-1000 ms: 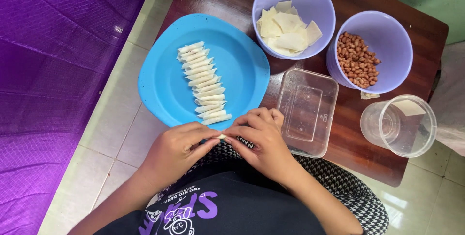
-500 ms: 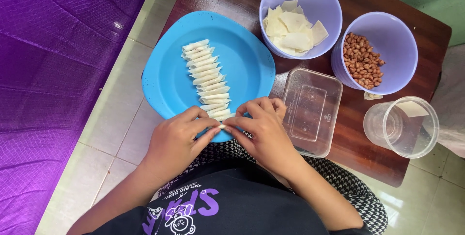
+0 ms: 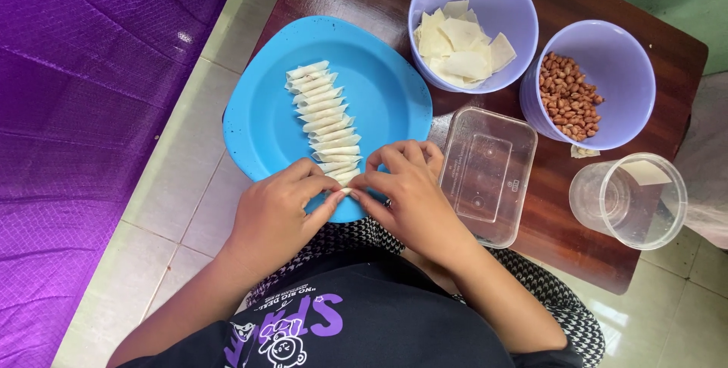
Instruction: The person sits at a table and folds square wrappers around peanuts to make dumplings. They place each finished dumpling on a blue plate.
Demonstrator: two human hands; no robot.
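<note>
Left hand and right hand: fingertips together, pinched on one small pale pastry roll over the near rim of the blue plate. On the plate: row of finished rolls. Right of the plate: clear rectangular container, lilac bowl of wrappers, lilac bowl of peanuts, clear round tub.

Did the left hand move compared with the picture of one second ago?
Yes, slightly. The left hand crept up and right along the near rim of the blue plate, closing on the right hand at the end of the row of rolled wrappers.
</note>
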